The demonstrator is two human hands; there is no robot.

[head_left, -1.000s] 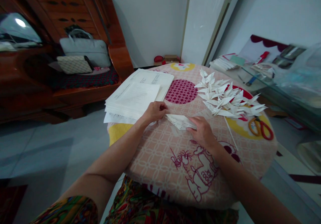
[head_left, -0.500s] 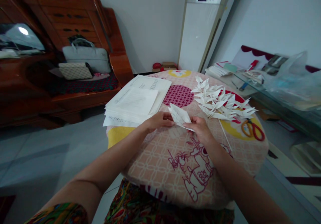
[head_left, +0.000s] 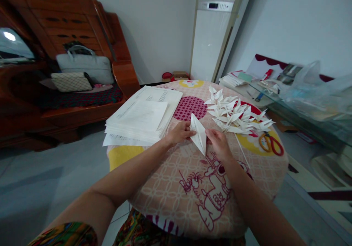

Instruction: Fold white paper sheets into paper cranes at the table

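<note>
Between my two hands is a folded piece of white paper, a slim diamond shape with points toward top and bottom. My left hand pinches its left edge, thumb lying on the face of the paper. On the opposite edge, the fingers of my right hand are closed on the paper's right corner. Left of my hands lies a stack of white paper sheets with a smaller sheet on top. Folded white paper shapes with pointed ends are heaped beyond my right hand.
Scissors with orange and red handles lie at the right of the round cloth-covered table. A thin white stick is near my right forearm. A glass-topped side table with plastic bags stands at right, a wooden sofa at left.
The folded paper has been turned more upright, its points now toward top and bottom. My left thumb has come onto its face, and my right hand has shifted to its right corner.
</note>
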